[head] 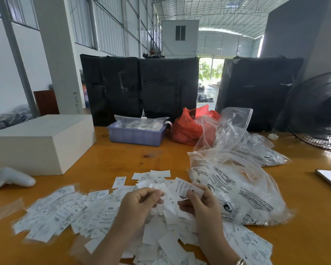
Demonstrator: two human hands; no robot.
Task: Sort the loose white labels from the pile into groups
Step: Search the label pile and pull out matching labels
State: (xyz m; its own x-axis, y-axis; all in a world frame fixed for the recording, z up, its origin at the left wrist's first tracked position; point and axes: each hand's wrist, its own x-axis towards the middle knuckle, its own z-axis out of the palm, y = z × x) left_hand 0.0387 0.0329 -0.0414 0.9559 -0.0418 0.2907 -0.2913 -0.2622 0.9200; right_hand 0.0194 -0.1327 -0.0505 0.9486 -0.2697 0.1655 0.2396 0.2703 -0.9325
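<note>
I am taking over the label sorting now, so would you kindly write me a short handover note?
Right hand: pinching one label above the pile.
Left hand: fingers curled on labels at the pile's top.
Done: a spread of labels, some marked XXL, lies left of the pile on the table.
Left: most of the pile is unsorted.

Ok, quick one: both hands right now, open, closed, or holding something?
Left hand: fingers curled, pinching a white label over the pile.
Right hand: holding a printed label between thumb and fingers.
</note>
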